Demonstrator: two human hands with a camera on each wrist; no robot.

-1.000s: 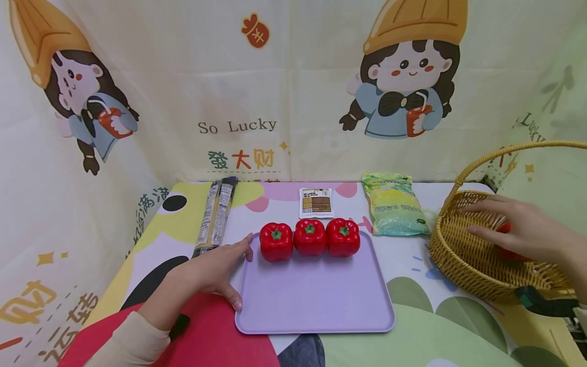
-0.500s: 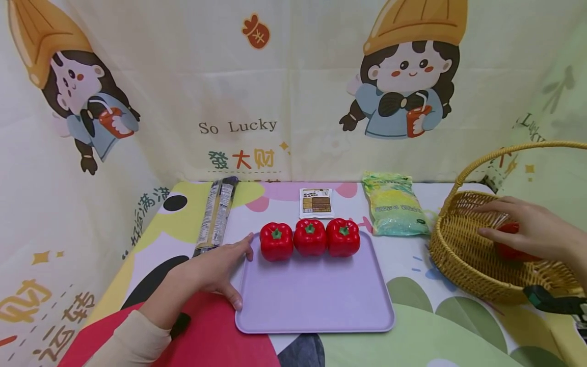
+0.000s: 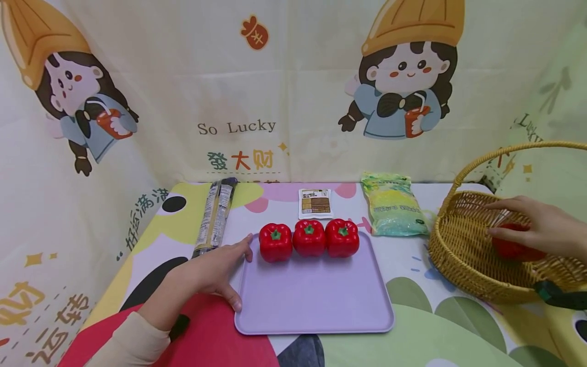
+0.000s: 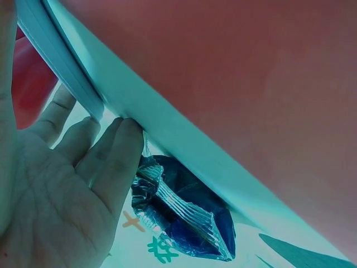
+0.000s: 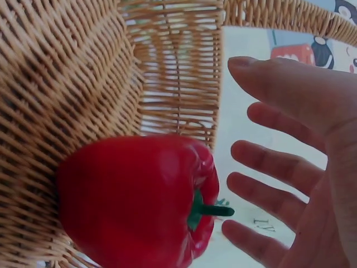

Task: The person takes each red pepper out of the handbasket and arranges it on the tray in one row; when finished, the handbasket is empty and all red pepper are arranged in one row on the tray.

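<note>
Three red bell peppers, the left one [image 3: 275, 243], the middle one [image 3: 309, 238] and the right one [image 3: 342, 238], stand in a row along the far edge of a lilac tray [image 3: 314, 300]. My left hand [image 3: 208, 272] rests at the tray's left edge, thumb and fingers spread along it. On the right, my right hand [image 3: 543, 229] is over a wicker basket [image 3: 454, 257], above another red bell pepper [image 3: 511, 251] lying inside. In the right wrist view this pepper [image 5: 128, 195] lies apart from the spread fingertips [image 5: 242, 148], its green stem pointing toward them.
A long dark-wrapped package [image 3: 214, 216] lies left of the tray. Behind the peppers is a small white-and-brown packet [image 3: 315, 204]. A green-yellow bag [image 3: 395, 206] lies between tray and basket. The basket's tall handle [image 3: 504, 150] arches over it; a printed cloth hangs at the back.
My right hand has shifted slightly to the right over the basket, and more of the pepper beneath it shows. The left hand and the tray have stayed in place.
</note>
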